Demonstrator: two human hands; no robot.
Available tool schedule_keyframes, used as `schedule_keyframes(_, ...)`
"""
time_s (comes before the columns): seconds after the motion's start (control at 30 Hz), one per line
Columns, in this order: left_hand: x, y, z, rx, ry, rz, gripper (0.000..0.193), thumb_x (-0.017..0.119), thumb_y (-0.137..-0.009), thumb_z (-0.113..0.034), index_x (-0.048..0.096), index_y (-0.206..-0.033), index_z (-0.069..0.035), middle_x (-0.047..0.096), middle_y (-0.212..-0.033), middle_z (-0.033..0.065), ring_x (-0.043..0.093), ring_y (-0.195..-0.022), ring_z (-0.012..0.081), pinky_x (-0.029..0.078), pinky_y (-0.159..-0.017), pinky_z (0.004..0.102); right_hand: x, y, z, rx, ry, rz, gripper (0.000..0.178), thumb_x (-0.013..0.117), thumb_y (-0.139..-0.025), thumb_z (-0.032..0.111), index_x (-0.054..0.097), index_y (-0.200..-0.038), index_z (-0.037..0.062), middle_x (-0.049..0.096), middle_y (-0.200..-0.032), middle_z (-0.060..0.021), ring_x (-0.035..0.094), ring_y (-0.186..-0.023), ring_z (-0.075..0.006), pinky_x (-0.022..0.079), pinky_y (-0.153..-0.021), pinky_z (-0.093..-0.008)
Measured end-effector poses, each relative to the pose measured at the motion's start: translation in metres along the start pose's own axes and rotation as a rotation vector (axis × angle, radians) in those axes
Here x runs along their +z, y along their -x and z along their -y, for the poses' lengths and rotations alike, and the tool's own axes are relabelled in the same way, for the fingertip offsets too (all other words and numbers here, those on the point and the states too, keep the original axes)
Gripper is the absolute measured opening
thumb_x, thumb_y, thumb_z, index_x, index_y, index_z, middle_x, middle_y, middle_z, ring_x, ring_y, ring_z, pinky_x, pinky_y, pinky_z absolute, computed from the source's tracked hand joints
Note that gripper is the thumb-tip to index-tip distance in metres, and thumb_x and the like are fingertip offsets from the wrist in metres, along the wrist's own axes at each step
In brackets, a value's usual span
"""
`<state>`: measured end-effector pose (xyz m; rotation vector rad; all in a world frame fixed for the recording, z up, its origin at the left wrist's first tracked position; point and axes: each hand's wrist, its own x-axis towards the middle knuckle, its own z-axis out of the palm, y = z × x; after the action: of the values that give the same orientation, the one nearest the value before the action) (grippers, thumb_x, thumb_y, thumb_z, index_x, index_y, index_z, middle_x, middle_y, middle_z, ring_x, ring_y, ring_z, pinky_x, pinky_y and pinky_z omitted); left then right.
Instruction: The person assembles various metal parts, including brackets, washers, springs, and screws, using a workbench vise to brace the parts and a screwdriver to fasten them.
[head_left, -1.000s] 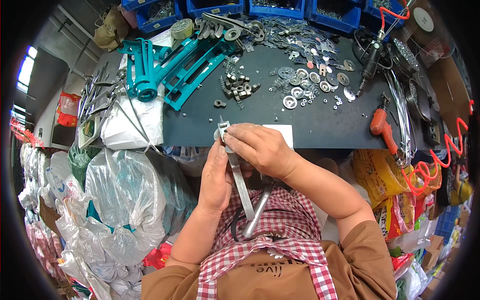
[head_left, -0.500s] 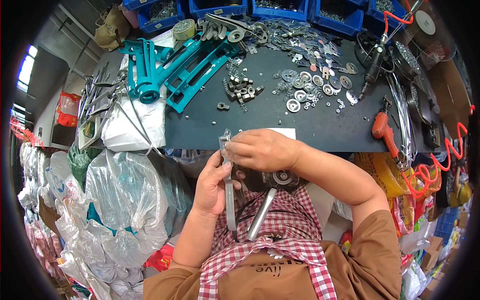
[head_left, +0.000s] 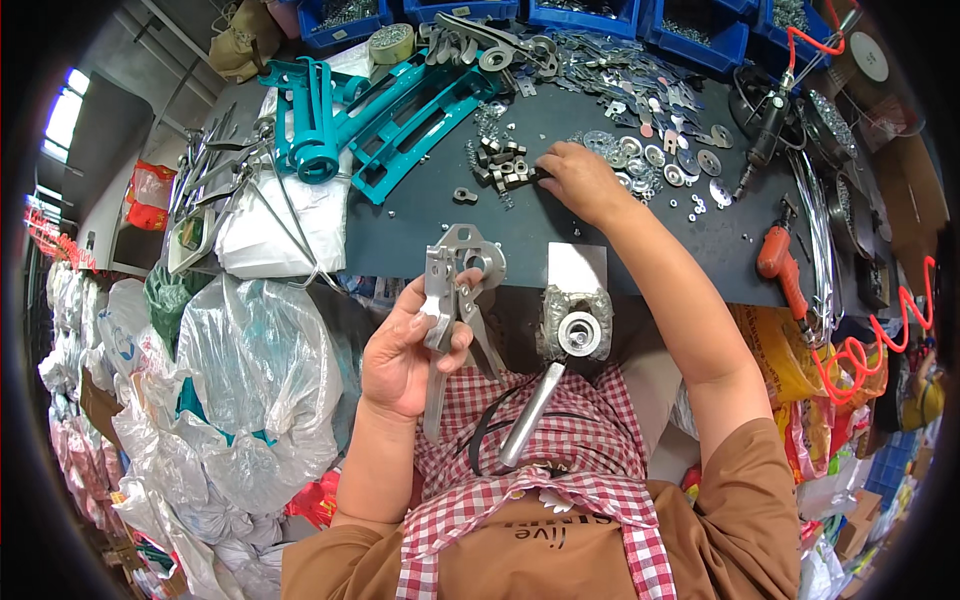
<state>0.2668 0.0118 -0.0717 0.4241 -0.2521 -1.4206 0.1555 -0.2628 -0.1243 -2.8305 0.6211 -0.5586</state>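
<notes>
My left hand (head_left: 395,365) is closed around a bare-metal caulking gun handle (head_left: 437,285) with a hinged trigger (head_left: 483,335), held upright above my lap. A round metal piece (head_left: 490,262) sits beside its upper end. My right hand (head_left: 585,182) reaches over the bench, fingertips pinched together at the right side of a pile of small metal blocks (head_left: 500,165). What is between those fingertips is too hidden to name. Between my arms, at the bench edge, stands a metal fixture (head_left: 578,335) with a round ring and a grey bar (head_left: 531,415) pointing toward me.
Teal caulking gun frames (head_left: 400,120) lie at the back left, near metal rods on white cloth (head_left: 270,235). Washers and discs (head_left: 655,157) spread right of the blocks. An orange power tool (head_left: 780,262) lies at the right edge. Blue bins (head_left: 585,18) line the back.
My right hand has left the handle and moved forward to the block pile. The left hand still holds the handle, now turned so its trigger shows. The fixture has come into fuller view.
</notes>
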Motion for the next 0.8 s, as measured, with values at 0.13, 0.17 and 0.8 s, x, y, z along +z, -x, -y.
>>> schedule_keyframes(0.13,0.000,0.000,0.003,0.020,-0.013,-0.073,0.054,0.053,-0.081,-0.009,0.032,-0.130,-0.001,0.039,-0.129,0.0211,0.059,-0.081,0.0247,0.047,-0.055,0.0255,-0.003,0.005,0.004,-0.021,-0.043,-0.052,0.014,0.061,-0.076,0.012,0.059,-0.086,0.0032,0.055,-0.080,-0.0075,0.056,-0.077,-0.0236,0.045,-0.067,-0.0342)
schedule_keyframes(0.17,0.001,0.003,0.002,0.042,-0.015,-0.100,0.053,0.052,-0.081,-0.008,0.032,-0.130,-0.002,0.039,-0.129,0.0204,0.059,-0.082,0.0250,0.047,-0.055,0.0259,-0.010,0.006,0.013,-0.023,-0.048,-0.055,0.014,0.061,-0.076,0.012,0.059,-0.086,0.0032,0.055,-0.080,-0.0075,0.056,-0.077,-0.0236,0.045,-0.067,-0.0342)
schedule_keyframes(0.8,0.054,-0.014,0.025,0.161,-0.355,0.045,0.055,0.054,-0.079,-0.009,0.032,-0.127,0.005,0.044,-0.122,0.0203,0.060,-0.081,0.0236,0.052,-0.057,0.0247,-0.086,0.081,0.119,0.631,-1.792,-0.013,0.020,0.063,-0.081,0.016,0.058,-0.091,-0.0006,0.061,-0.076,-0.0034,0.057,-0.059,-0.0069,0.045,-0.050,-0.0173)
